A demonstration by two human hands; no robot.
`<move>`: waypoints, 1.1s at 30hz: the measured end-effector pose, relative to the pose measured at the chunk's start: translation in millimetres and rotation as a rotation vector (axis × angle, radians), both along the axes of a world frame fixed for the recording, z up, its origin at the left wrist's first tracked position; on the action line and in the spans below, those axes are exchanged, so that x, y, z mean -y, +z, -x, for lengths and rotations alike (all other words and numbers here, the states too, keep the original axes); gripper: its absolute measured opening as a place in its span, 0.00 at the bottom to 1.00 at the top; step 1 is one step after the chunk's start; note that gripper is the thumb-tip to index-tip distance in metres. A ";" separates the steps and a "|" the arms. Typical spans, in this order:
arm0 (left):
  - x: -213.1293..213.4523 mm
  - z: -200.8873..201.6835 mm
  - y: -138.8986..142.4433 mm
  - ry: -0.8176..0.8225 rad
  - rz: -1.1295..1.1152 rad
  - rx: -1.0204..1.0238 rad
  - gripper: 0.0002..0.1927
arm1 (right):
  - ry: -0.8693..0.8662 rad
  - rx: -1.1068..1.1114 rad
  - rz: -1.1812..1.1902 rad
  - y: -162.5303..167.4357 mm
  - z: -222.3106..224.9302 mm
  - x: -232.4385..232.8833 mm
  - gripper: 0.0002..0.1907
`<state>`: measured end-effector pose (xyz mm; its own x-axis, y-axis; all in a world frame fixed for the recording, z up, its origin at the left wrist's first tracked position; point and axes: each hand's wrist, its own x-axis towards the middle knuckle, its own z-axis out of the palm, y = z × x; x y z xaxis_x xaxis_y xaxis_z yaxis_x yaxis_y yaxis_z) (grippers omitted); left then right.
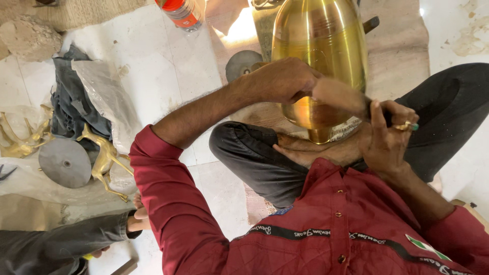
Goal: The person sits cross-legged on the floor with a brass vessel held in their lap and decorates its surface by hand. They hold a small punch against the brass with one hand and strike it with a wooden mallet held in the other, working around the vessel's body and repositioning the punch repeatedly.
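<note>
1. Head view, lowest in the frame and nearest the camera: the person's red shirt, with crossed legs in dark trousers just above it
2. At centre right the right hand is closed around a dark handle, a ring on one finger; the blurred brush on that handle lies against the brass vase
3. The left hand, at centre, is curled shut and pressed on the vase's side, steadying it; whether it also pinches the brush tip cannot be told
4. The vase stands upright in the upper middle of the frame, its narrow base resting on the person's bare foot
5. Judged from this, the step in hand is brushing or buffing the lower belly; the next move calls for turning the vase under a firm left-hand hold
6. At left lie a brass deer figure, a grey disc, a grey cloth and clear plastic sheet
7. Lower left: another person's grey sleeve
8. Top centre: a red bottle
</note>
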<state>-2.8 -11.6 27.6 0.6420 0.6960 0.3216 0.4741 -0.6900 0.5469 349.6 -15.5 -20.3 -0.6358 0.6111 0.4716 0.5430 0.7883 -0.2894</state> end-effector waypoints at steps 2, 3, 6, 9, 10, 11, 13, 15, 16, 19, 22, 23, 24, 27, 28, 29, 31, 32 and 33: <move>2.6 -2.8 1.2 -0.013 0.016 0.053 0.15 | -0.034 0.016 -0.039 2.3 -0.9 1.8 0.28; 3.5 -2.8 1.4 -0.010 0.026 0.077 0.19 | -0.011 -0.090 -0.016 3.5 0.0 2.2 0.24; 1.8 -4.5 -0.7 -0.018 -0.027 0.105 0.21 | 0.002 -0.141 -0.034 8.5 4.0 4.3 0.20; -4.1 -4.5 -2.7 0.056 0.199 -0.140 0.15 | -0.042 -0.006 -0.099 13.2 9.8 5.0 0.26; -5.8 -3.3 -2.7 0.031 0.112 -0.071 0.18 | -0.035 -0.183 -0.029 13.9 11.8 4.9 0.25; -4.0 -2.5 -3.1 0.007 0.037 0.000 0.20 | -0.027 -0.356 0.055 14.7 12.6 5.4 0.25; 2.0 -0.9 -3.5 0.008 -0.008 -0.044 0.17 | -0.009 -0.223 -0.020 14.4 13.0 5.2 0.26; 3.2 1.4 -2.3 0.059 0.030 -0.276 0.06 | 0.001 -0.095 -0.119 12.3 11.2 4.1 0.26; 4.7 1.7 -1.8 0.032 -0.012 -0.146 0.11 | 0.004 -0.028 -0.163 11.3 9.1 2.6 0.27; 9.9 1.8 -1.3 -0.007 -0.063 0.101 0.24 | 0.081 -0.202 -0.128 5.2 4.6 0.4 0.24; 8.0 2.1 -1.0 0.009 0.012 -0.007 0.21 | 0.053 -0.005 -0.225 1.1 2.0 1.2 0.27; 6.8 2.3 -0.8 0.025 0.035 -0.089 0.15 | 0.019 0.152 -0.297 1.2 1.6 1.7 0.28; 6.4 2.6 -0.8 0.038 0.063 -0.171 0.10 | 0.018 0.050 -0.211 1.7 2.0 3.1 0.29; 11.3 2.6 -2.1 0.011 -0.005 0.029 0.27 | 0.031 -0.105 -0.053 8.0 5.2 7.6 0.32; 12.2 2.6 -2.9 0.013 -0.014 0.039 0.28 | 0.028 -0.058 -0.069 10.9 7.4 8.9 0.33; 10.9 1.5 -3.8 0.013 -0.027 0.051 0.28 | 0.024 -0.010 -0.087 14.8 8.9 9.1 0.34; 10.8 0.2 -6.7 0.019 -0.010 0.087 0.26 | 0.010 0.081 -0.131 21.7 12.9 9.2 0.36; 11.1 0.3 -9.1 0.026 0.021 0.116 0.23 | 0.003 0.128 -0.155 24.8 14.0 9.2 0.37; 10.1 3.2 -11.3 0.042 0.049 0.143 0.22 | -0.051 0.072 -0.038 26.8 15.8 8.5 0.37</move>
<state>-6.0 -21.7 16.4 0.5620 0.7385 0.3725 0.4173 -0.6420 0.6432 333.7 -24.0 6.5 -0.6373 0.6259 0.4494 0.6010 0.7688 -0.2185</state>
